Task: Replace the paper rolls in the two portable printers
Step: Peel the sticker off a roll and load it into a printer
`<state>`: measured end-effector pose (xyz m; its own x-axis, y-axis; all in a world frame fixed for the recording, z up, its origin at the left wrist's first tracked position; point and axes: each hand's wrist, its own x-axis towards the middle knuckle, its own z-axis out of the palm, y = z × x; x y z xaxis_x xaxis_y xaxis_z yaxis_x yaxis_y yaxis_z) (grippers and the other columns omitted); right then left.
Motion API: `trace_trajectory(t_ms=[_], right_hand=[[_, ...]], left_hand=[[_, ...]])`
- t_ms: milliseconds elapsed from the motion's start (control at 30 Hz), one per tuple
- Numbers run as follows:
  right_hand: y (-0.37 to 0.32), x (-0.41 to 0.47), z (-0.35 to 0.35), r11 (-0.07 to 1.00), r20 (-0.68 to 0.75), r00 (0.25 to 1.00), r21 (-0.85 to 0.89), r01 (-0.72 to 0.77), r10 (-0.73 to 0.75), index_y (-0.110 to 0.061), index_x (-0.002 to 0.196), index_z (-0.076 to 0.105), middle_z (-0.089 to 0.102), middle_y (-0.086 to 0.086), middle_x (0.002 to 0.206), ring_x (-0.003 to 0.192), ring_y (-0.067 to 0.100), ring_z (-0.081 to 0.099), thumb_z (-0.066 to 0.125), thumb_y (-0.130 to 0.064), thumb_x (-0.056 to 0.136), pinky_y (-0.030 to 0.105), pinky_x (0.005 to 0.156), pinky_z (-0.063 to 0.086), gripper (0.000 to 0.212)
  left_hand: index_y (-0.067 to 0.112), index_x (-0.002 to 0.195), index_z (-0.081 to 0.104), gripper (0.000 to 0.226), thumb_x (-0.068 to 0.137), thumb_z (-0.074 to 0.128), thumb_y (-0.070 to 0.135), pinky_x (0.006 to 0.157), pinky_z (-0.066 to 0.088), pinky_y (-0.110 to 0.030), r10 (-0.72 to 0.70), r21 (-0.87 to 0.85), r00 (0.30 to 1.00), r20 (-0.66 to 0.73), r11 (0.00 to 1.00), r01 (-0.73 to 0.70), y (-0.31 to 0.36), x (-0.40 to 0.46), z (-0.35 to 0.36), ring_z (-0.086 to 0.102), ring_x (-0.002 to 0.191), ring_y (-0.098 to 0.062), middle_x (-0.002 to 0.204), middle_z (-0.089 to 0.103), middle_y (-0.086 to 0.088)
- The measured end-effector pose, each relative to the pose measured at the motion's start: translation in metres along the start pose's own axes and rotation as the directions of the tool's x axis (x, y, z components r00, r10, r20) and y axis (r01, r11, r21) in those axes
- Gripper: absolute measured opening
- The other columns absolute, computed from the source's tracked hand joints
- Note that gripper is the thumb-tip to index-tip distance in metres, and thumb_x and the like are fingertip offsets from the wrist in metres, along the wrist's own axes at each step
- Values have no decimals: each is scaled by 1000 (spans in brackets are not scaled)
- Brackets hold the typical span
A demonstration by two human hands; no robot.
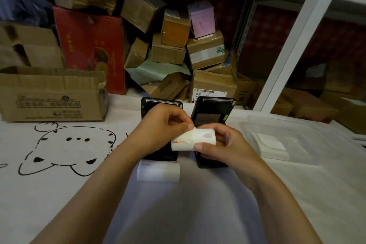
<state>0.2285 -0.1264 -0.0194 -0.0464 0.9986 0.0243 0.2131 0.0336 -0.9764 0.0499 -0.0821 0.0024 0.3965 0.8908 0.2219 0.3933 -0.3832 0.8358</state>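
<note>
Two black portable printers lie side by side on the white cloth, lids open: the left printer (pixel 161 103) is mostly hidden under my left hand, the right printer (pixel 213 113) shows its empty bay. Above them I hold a white paper roll (pixel 195 140) with red print. My right hand (pixel 223 142) grips its right end. My left hand (pixel 164 123) pinches the loose paper edge at the roll's top. A second white roll (pixel 158 171) lies on the cloth just in front of the left printer.
A clear plastic tray (pixel 293 134) with a stack of white paper (pixel 269 145) sits to the right. An open cardboard box (pixel 51 93) stands at the left. Piled cartons (pixel 172 45) and a white shelf post (pixel 297 37) lie behind the table.
</note>
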Motion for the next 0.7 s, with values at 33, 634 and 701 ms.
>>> trace_trajectory(t_ms=[33,634,701], right_hand=[[0,0,0,1000,0,1000,25,-14,14,-26,102,65,71,-8,99,90,7,69,79,-13,74,22,72,58,34],[-6,-2,5,972,31,999,232,-37,31,-24,105,66,66,0,111,95,18,71,69,-16,83,34,79,59,23],[-6,-2,4,971,33,999,237,-29,22,-25,103,68,67,0,109,96,19,71,70,-15,82,34,78,59,23]], left_hand=[[25,85,68,9,85,65,17,69,50,-13,18,11,1000,-8,1000,-18,1,0,0,63,85,0,88,68,14],[28,83,67,8,85,65,21,67,51,-12,23,-86,994,-111,996,-33,3,1,0,65,81,-4,88,70,11],[27,92,68,8,88,62,26,66,47,-11,-7,-70,997,-73,998,2,3,0,-1,63,85,-2,92,68,13]])
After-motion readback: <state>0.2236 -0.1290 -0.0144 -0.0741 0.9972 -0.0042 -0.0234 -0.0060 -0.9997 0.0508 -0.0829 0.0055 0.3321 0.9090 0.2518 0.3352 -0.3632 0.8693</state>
